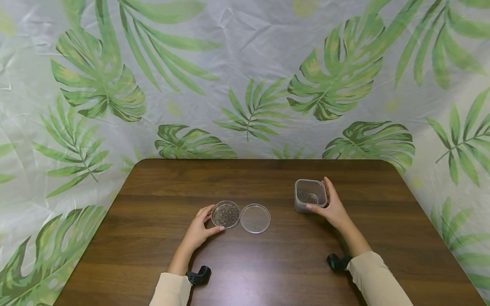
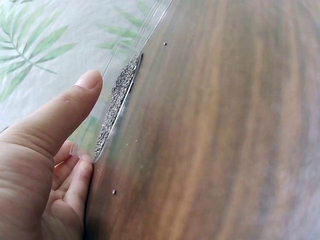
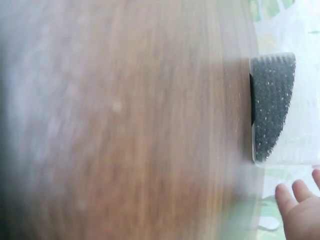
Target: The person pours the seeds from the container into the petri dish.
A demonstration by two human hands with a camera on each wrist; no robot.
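Observation:
My left hand (image 1: 199, 227) holds a round clear petri dish (image 1: 226, 214) by its rim, thumb at the near side and fingers at the far left. Dark grey grains (image 2: 117, 100) cover the dish's bottom. Close by its right side lies a clear round lid (image 1: 255, 218), flat on the table. Farther right stands a square translucent plastic container (image 1: 302, 208), with more dark grains (image 3: 272, 102) heaped toward one side. Around its right side my right hand (image 1: 334, 210) is spread, thumb near the front rim. In the right wrist view the visible fingers (image 3: 300, 192) stand apart from the container's wall.
Dish, lid and container stand on a brown wooden table (image 1: 264, 263) with rounded far corners. A few stray grains (image 2: 114, 192) lie near the dish. Behind the table hangs a leaf-patterned sheet (image 1: 249, 51). Each wrist wears a black camera (image 1: 200, 276).

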